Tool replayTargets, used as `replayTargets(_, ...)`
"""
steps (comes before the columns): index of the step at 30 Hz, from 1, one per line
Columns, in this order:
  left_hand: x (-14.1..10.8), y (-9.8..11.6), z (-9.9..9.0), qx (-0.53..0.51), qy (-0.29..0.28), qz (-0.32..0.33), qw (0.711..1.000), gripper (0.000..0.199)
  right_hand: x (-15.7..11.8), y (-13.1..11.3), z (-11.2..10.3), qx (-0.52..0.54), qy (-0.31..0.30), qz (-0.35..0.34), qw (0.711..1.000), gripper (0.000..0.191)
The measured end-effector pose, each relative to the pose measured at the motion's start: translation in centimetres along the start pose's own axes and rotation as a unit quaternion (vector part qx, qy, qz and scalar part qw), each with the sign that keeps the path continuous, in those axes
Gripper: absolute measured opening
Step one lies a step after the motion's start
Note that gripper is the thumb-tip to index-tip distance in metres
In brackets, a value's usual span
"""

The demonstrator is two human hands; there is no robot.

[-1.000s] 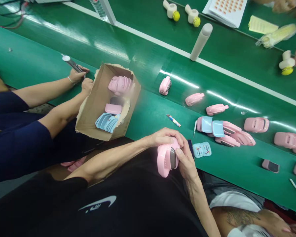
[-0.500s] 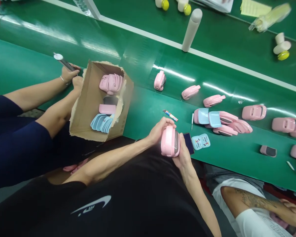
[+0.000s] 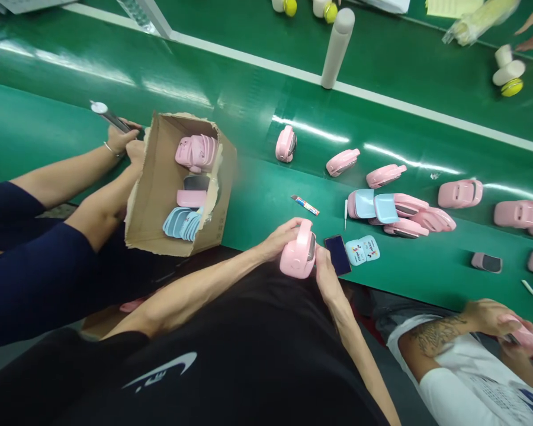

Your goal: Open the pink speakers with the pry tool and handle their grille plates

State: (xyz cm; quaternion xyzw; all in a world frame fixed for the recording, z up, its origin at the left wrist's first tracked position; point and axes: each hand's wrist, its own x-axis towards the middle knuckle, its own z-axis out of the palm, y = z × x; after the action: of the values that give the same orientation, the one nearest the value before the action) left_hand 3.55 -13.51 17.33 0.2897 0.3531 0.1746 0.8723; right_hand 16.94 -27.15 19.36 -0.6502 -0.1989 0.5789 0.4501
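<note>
A glossy pink plastic housing (image 3: 296, 258) with a loop handle and a dark window is held in front of my black shirt. My left hand (image 3: 281, 241) is closed round its left side, partly hidden behind it. On the window side, my right hand (image 3: 326, 271) grips the same housing with bent fingers. A dark phone (image 3: 338, 254) lies on the green table just right of my right hand. Beside the phone are light blue printed covers (image 3: 362, 251).
A torn cardboard box (image 3: 224, 195) with pink and blue covers stands at left, near a co-worker's hands (image 3: 127, 142). Several pink housings (image 3: 406, 205) lie at right. A cutter-like strip (image 3: 305, 205) lies ahead. Another person's hands (image 3: 510, 325) hold a pink part at right.
The housing has turned in my hands, its rounded face now more toward me, and shifted slightly left. More of the phone shows. The person at right has raised a pink part.
</note>
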Motion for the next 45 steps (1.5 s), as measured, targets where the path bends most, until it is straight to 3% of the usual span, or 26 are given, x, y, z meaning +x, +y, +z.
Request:
replayTargets(3, -0.1, -0.1, 0.6, -0.053, 0.037, -0.031, 0.997, 0.043, -0.6, 0.6, -1.5, -0.040, -0.032, -0.047, 0.998, 0.081)
replayTargets(6, -0.1, -0.4, 0.9, -0.091, 0.031, -0.084, 0.992, 0.047, -0.4, 0.5, -1.6, -0.013, -0.101, -0.073, 0.992, 0.092)
replayTargets(9, -0.1, -0.8, 1.0, -0.115, 0.027, -0.129, 0.985, 0.053, 0.0, 0.5, -1.0, 0.020, -0.129, -0.088, 0.987, 0.090)
replayTargets(14, 0.4, -1.9, 0.7, -0.089, 0.088, -0.114, 0.985, 0.054, 0.8, 1.4, -0.2, 0.082, -0.093, -0.110, 0.986, 0.077)
replayTargets(19, 0.7, -2.7, -0.2, -0.083, 0.162, -0.111, 0.977, 0.054, 1.7, 2.3, 0.3, 0.090, -0.088, -0.082, 0.989, 0.077)
replayTargets(23, 0.6, -2.1, -1.0, -0.091, 0.182, -0.056, 0.977, 0.049, 1.7, 2.0, 1.0, 0.014, -0.047, -0.081, 0.995, 0.081)
replayTargets(26, 0.8, -1.4, -1.2, -0.077, 0.198, -0.007, 0.977, 0.047, 1.3, 1.1, 1.4, -0.052, -0.015, -0.099, 0.994, 0.072)
replayTargets(33, 0.8, -0.8, -1.3, -0.001, 0.180, 0.077, 0.981, 0.052, 1.5, 0.0, 1.3, -0.091, -0.032, -0.160, 0.982, 0.066)
replayTargets(39, 0.7, -1.1, -2.1, 0.175, 0.282, 0.203, 0.921, 0.053, 1.5, -0.9, 2.2, -0.168, 0.009, -0.181, 0.969, 0.059)
replayTargets(41, 0.8, -1.4, -2.2, 0.214, 0.317, 0.205, 0.901, 0.051, 1.2, -0.9, 3.1, -0.190, 0.025, -0.165, 0.967, 0.065)
replayTargets(45, 0.7, -1.9, -2.1, 0.274, 0.368, 0.148, 0.876, 0.042, 2.1, 0.3, 4.2, -0.234, 0.051, -0.130, 0.962, 0.100)
